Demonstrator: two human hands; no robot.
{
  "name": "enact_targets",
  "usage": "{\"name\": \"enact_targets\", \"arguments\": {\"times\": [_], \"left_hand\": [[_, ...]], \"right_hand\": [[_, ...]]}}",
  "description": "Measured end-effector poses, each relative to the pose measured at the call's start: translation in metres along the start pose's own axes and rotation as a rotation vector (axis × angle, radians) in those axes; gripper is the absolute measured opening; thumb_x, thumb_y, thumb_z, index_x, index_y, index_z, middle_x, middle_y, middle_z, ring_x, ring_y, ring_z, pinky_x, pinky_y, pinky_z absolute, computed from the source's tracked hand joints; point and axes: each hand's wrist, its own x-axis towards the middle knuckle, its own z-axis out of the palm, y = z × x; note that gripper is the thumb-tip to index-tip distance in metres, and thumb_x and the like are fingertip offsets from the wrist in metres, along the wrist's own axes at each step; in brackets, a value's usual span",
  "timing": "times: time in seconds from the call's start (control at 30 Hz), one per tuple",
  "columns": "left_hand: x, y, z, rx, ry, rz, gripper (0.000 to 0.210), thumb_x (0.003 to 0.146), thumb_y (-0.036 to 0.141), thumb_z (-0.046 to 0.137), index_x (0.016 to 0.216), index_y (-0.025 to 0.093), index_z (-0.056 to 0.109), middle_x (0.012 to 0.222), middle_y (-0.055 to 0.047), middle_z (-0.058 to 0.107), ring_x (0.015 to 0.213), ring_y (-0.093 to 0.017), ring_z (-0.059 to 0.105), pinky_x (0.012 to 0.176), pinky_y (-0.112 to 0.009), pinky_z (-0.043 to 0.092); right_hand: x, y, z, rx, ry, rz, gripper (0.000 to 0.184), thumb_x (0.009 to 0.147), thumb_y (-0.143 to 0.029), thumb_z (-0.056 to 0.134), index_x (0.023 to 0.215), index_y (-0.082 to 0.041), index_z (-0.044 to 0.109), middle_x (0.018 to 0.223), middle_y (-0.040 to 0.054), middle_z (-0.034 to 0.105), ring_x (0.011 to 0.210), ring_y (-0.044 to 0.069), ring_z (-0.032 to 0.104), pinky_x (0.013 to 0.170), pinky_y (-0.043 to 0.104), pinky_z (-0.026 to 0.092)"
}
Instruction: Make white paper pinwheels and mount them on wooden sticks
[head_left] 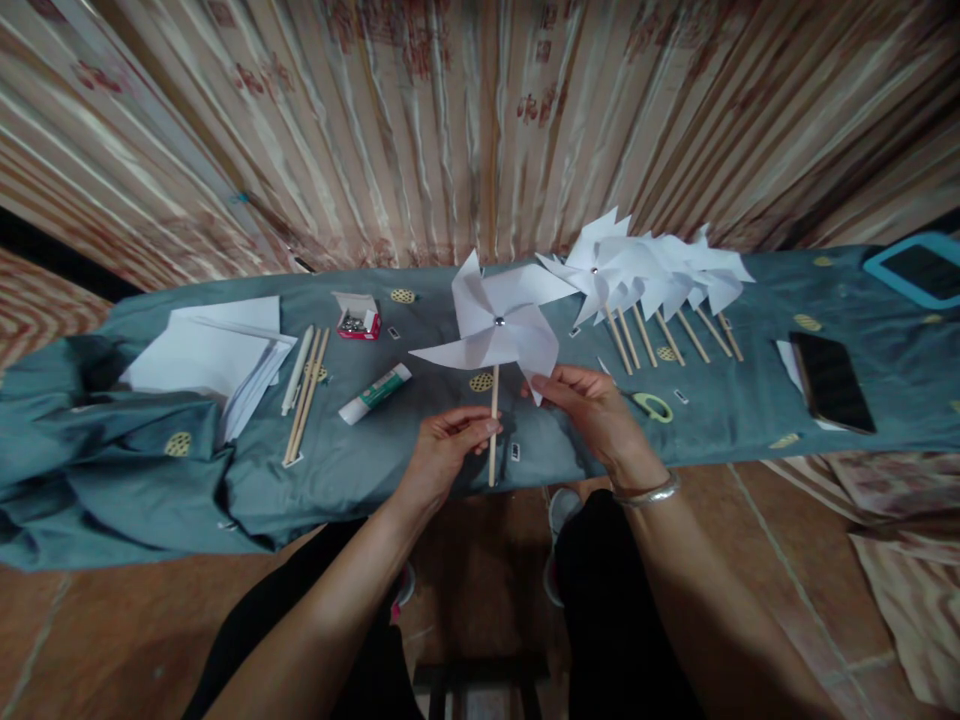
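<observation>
A white paper pinwheel (480, 342) with a silver pin at its centre stands up on a wooden stick (493, 395) in front of me. My left hand (454, 440) pinches the stick below the blades. With thumb and fingers, my right hand (581, 405) grips the tip of the lower right blade. Just beyond that hand lie scissors (651, 406) with yellow-green handles. A glue stick (375, 393) rests left of the pinwheel, and behind it sits a small red and white box (358, 318) of metal pins.
Several finished pinwheels (660, 275) overlap in a row at the back right. White paper sheets (210, 345), a pen (298, 370) and wooden sticks (307, 395) lie left. A phone (831, 382) and a blue-framed object (919, 270) are right. A curtain (465, 130) hangs behind the cloth-covered table (420, 470).
</observation>
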Motion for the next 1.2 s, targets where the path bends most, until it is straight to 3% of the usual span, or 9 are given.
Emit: {"name": "enact_targets", "arguments": {"times": [0.5,0.9,1.2], "left_hand": [[0.001,-0.002,0.0,0.0,0.016,-0.006,0.026,0.053,0.032,0.087,0.072,0.016,0.078,0.063,-0.002,0.069,0.055,-0.009,0.049,0.056,-0.022,0.038],[-0.001,0.001,0.002,-0.005,-0.025,0.011,0.024,0.055,0.031,0.085,0.072,0.016,0.078,0.063,-0.001,0.067,0.054,-0.008,0.046,0.055,-0.023,0.037],[0.0,-0.002,0.0,-0.007,0.009,-0.007,0.025,0.054,0.032,0.086,0.071,0.016,0.077,0.063,-0.001,0.068,0.054,-0.008,0.049,0.055,-0.023,0.038]], "right_hand": [[-0.002,0.0,0.012,0.056,-0.078,0.02,0.038,0.06,-0.056,0.082,0.059,-0.019,0.071,0.062,-0.0012,0.066,0.06,0.011,0.052,0.064,0.027,0.045],[-0.004,-0.002,0.018,-0.023,-0.115,0.007,0.036,0.062,-0.057,0.081,0.062,-0.021,0.074,0.06,-0.0013,0.066,0.058,0.011,0.052,0.059,0.026,0.044],[0.001,0.0,0.004,-0.083,-0.043,-0.045,0.046,0.063,-0.067,0.076,0.06,-0.021,0.073,0.061,0.001,0.068,0.058,0.013,0.055,0.058,0.027,0.044]]}}
